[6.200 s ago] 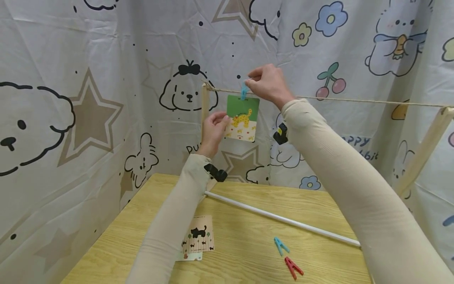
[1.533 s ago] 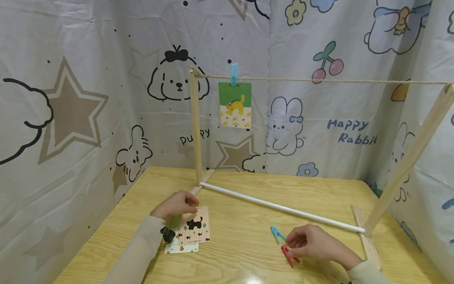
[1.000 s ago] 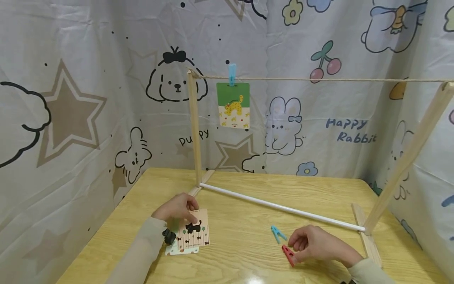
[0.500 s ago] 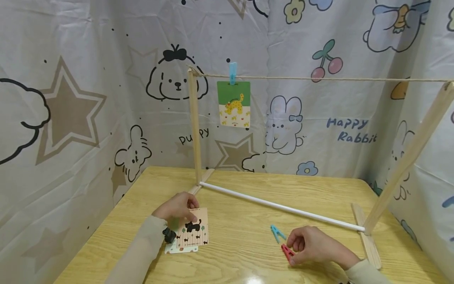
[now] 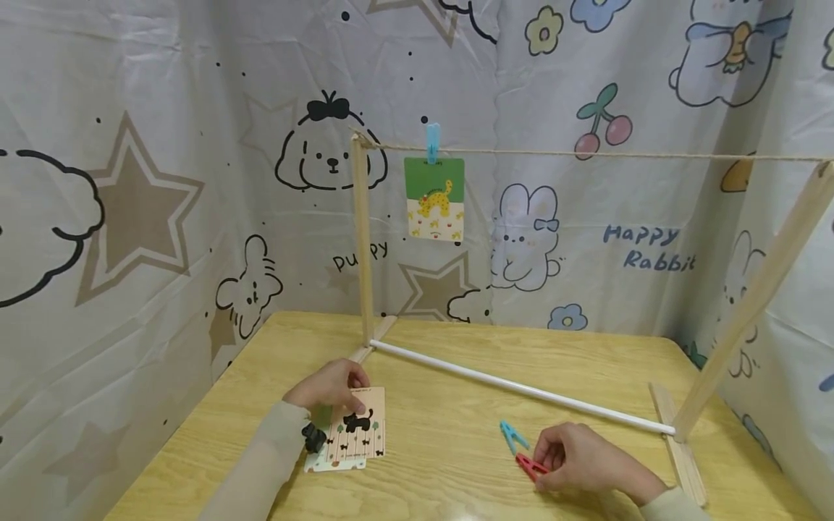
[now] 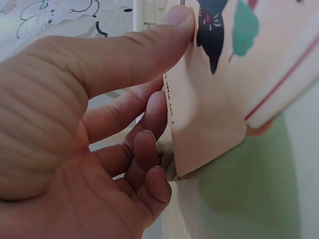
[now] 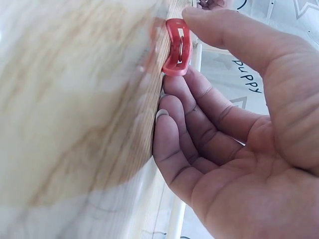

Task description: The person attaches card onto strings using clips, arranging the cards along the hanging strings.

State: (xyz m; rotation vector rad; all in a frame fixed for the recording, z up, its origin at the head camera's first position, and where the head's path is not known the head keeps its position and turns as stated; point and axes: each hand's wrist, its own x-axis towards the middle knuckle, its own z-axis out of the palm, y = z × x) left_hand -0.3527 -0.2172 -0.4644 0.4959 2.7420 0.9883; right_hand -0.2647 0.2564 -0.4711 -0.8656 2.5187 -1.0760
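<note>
Your right hand (image 5: 580,456) pinches the red plastic A-shaped clothespin (image 5: 531,467) between thumb and fingers at the wood-grained surface (image 5: 443,441). Since half a second ago it has turned more crosswise: spread end toward your fingers, long axis running left and slightly away, narrow end beside the blue plastic clothespin (image 5: 515,437). Your left hand (image 5: 328,386) pinches the far edge of the peach rectangular black-cat card (image 5: 355,436), its long axis running away from you.

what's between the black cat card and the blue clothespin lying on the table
Just bare wood-grain tabletop. The head view shows that stretch, with the black cat card left of the blue clothespin.
</note>
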